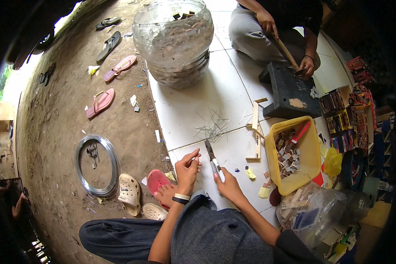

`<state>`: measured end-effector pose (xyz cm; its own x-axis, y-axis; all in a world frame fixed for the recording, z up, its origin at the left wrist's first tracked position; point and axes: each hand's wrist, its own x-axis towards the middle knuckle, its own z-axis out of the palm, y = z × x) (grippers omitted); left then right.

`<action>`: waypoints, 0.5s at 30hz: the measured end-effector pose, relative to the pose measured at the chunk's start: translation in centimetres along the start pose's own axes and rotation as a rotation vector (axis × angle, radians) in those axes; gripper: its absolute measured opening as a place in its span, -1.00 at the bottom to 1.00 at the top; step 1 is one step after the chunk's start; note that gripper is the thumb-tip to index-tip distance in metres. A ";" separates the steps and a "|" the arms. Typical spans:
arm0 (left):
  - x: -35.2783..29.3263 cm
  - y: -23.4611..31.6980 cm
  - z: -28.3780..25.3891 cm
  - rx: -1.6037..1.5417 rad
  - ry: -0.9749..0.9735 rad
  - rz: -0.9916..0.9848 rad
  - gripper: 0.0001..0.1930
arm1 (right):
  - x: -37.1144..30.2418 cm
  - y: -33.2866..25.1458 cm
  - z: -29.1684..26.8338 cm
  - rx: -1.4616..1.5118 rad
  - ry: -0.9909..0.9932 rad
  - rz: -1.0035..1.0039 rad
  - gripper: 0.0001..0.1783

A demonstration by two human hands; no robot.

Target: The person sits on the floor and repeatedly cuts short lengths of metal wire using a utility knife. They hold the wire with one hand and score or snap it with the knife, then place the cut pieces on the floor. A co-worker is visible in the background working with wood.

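My right hand (229, 185) is closed around the handles of a pair of pliers (211, 155), whose dark jaws point away from me over the white tiles. Beside it, my left hand (187, 172) is held up with its thumb and fingers drawn together. Whatever that hand may pinch is too small to make out. Just beyond the plier jaws lies a loose heap of short, thin wire pieces (213, 126). To the right, a small wooden strip frame (256, 127) rests on the tiles.
A yellow basin (273, 169) holds small cut pieces and a red-handled tool. Across from me a person hammers at a black bench (290, 90). A large clear jar (174, 44) of scraps stands ahead. A wire coil (80, 165) and sandals (102, 103) lie on the dirt floor.
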<state>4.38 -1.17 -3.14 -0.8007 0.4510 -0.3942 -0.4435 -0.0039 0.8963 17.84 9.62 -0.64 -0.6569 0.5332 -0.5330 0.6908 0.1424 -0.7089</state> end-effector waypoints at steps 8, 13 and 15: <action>-0.3 0.9 0.6 -0.026 0.031 0.000 -0.71 | -1.0 -0.4 0.7 -0.039 0.027 -0.091 -0.61; -0.2 0.6 0.9 -0.061 0.035 -0.021 -0.72 | -1.0 -0.3 0.9 -0.016 0.024 -0.105 -0.61; -0.3 0.6 1.0 -0.059 0.043 0.002 -0.75 | -0.7 -0.1 1.1 -0.017 0.033 -0.107 -0.62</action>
<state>4.80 -0.43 -2.29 -0.8174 0.4126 -0.4020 -0.4639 -0.0576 0.8840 17.88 8.27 -0.69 -0.7170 0.5411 -0.4394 0.6225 0.2135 -0.7529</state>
